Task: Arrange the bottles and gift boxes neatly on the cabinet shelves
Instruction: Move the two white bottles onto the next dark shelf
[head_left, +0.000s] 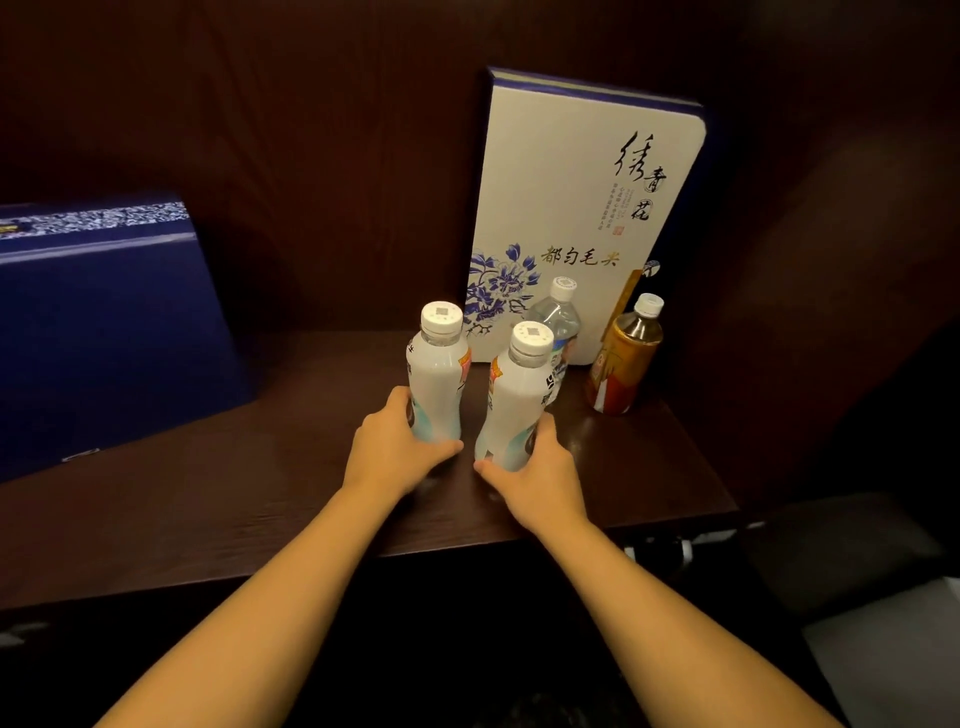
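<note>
Two white bottles with white caps stand upright on the dark wooden shelf (208, 499). My left hand (395, 447) grips the base of the left white bottle (436, 374). My right hand (540, 462) grips the base of the right white bottle (519, 400). Behind them stand a clear water bottle (558, 322) and an amber tea bottle (626, 358). A tall white gift box with blue flowers (576, 197) leans upright against the back wall. A dark blue gift box (104, 322) sits at the left, tilted back.
The cabinet's dark back wall and right side wall (805, 260) enclose the shelf. Its front edge runs across below my hands. Bare shelf surface lies between the blue box and the bottles.
</note>
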